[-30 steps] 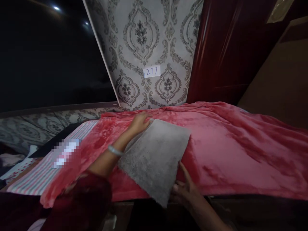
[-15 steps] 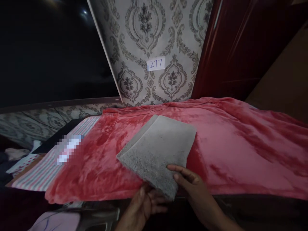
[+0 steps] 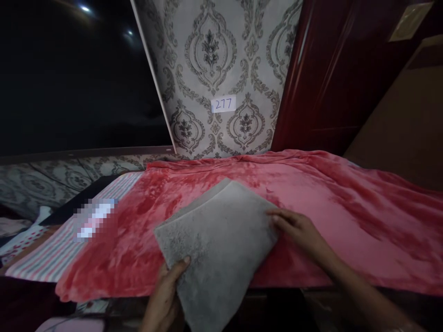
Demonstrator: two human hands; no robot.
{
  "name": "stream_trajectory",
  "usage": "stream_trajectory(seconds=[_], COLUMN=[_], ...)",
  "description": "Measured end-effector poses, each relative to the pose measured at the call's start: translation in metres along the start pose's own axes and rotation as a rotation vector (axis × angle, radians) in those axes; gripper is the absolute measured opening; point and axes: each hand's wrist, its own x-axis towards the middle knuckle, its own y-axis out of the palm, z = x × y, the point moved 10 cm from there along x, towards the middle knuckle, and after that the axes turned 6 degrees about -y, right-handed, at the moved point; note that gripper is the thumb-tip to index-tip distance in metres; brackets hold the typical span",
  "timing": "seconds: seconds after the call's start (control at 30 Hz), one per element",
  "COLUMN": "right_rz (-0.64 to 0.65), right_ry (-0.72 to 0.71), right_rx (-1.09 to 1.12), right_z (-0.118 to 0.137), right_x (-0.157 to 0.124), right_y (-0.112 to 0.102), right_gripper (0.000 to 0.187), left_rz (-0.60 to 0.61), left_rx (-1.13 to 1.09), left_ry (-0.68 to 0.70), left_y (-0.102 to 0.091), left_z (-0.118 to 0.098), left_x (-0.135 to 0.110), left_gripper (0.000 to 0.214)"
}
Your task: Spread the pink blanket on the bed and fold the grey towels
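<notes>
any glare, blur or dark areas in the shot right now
Head view: dim overall, deep shade below the front edge of the red blanket; head view: small bright glare spots on the dark screen; head view: a pixelated patch hides part of the striped cloth; head view: the grey cloth looks slightly soft, while the white label reads clearly.

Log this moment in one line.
left hand: holds gray cloth by left edge | right hand: pinches its right side | beneath: red blanket
</notes>
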Motion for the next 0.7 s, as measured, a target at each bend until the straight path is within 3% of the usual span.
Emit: stream_trajectory(seconds=[0.03,0.1,0.2,0.27,0.37,0.5,0.6,0.7], right_rz=[-0.072,-0.082,0.141,0.254,0.321,0.409,0.354,0.232], right_ry=[-0.051,-0.074,0.006,0.057,0.088,0.162,0.218,0.201], right_rx=[-0.083,-0.215,-0.308,-0.314,-0.259,0.039,0.223,0.264], right_z=[-0.001,-0.011,-0.03,-0.036,-0.033,-0.028,-0.018,0.003], right_x=[0.02,0.054,0.088,0.098,0.105,0.096,0.083,0.075], right_y=[-0.014,-0.018,0.02,0.045,0.066,0.085,0.075,0.04], right_gripper=[0.05,0.045,0.04,0.039,0.04,0.044,0.049,0.057], left_rz=[-0.014,-0.037,-0.054,-0.058,-0.048,-0.027,-0.006,0.054], left_rx=[0.031,0.075,0.074,0.049,0.019,0.08,0.176,0.282], left_ry=[-0.012,-0.044,-0.064,-0.065,-0.031,0.087,0.198,0.278], left_y=[-0.01,-0.03,-0.049,-0.053,-0.048,-0.039,-0.03,-0.008], left_z=[-0.006,-0.014,-0.018,-0.018,-0.02,-0.037,-0.068,-0.112], left_x=[-0.001,-0.003,-0.001,0.001,0.005,0.009,0.008,0.009], left_gripper=[0.071,0.07,0.067,0.066,0.065,0.068,0.074,0.074])
